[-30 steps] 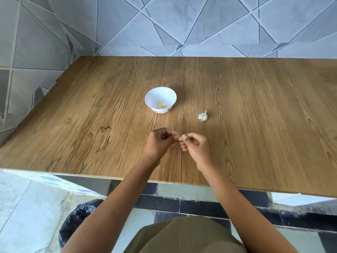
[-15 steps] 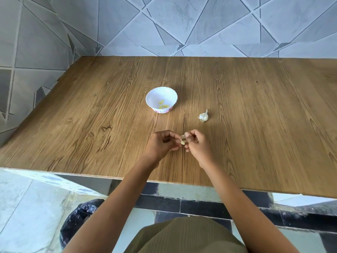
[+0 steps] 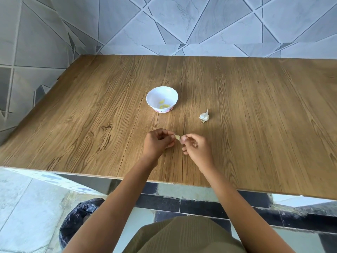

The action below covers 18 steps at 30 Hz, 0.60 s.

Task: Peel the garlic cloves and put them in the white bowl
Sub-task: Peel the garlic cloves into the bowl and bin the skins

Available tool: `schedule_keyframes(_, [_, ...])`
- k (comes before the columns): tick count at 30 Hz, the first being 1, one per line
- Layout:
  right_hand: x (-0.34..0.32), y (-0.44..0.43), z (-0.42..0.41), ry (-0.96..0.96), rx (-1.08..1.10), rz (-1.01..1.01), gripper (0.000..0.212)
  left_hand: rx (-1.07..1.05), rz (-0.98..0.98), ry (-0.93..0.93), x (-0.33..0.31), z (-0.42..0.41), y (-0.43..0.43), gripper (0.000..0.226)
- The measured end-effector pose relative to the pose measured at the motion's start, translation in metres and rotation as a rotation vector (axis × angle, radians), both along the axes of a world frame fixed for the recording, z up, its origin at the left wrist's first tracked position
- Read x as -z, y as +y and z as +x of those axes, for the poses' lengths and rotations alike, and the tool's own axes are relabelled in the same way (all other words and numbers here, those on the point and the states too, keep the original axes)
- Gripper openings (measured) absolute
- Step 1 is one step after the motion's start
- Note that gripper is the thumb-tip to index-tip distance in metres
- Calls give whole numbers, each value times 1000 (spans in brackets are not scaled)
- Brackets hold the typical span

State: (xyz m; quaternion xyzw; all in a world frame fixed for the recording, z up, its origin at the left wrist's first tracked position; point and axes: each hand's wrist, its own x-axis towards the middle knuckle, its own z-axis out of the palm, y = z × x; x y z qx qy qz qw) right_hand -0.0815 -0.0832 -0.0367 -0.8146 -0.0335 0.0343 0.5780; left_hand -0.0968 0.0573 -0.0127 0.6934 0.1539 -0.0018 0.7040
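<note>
Wooden table [image 3: 255,110]; tiled wall [image 3: 182,24]; black bin [image 3: 78,221] below.

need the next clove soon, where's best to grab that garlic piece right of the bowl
Pinch the garlic piece across its rounded white body, coming straight down from above. It lies on its side on the table, stalk tip pointing away; that tip looks too thin to hold. The right hand, now pinching the clove with the left hand, is nearer.

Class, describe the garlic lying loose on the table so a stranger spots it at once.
On the wooden table, find the white bowl near its middle. Right of it, nearer the front edge, lies the garlic: white, papery, with a pointed stalk, touching nothing else.
</note>
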Motion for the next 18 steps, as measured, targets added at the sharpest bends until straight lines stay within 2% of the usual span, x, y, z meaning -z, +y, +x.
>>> schedule_keyframes(2, [-4, 2, -3, 93, -40, 94, 18, 11, 7, -14, -1, -1, -2, 5])
schedule_keyframes(8, [-10, -2, -6, 191, -6, 243, 14, 89, -37, 24, -5, -3, -3, 6])
schedule_keyframes(11, [-17, -4, -6, 318, -28, 356, 12, 83, 21, 14, -4, -3, -1, 6])
schedule_keyframes(15, [-19, -5, -6, 327, -6, 408, 13, 150, 140, -10, -6, -4, -1, 8])
schedule_keyframes(18, [-20, -7, -7, 320, -22, 434, 13, 123, 97, -3, -8, -4, -2, 9])
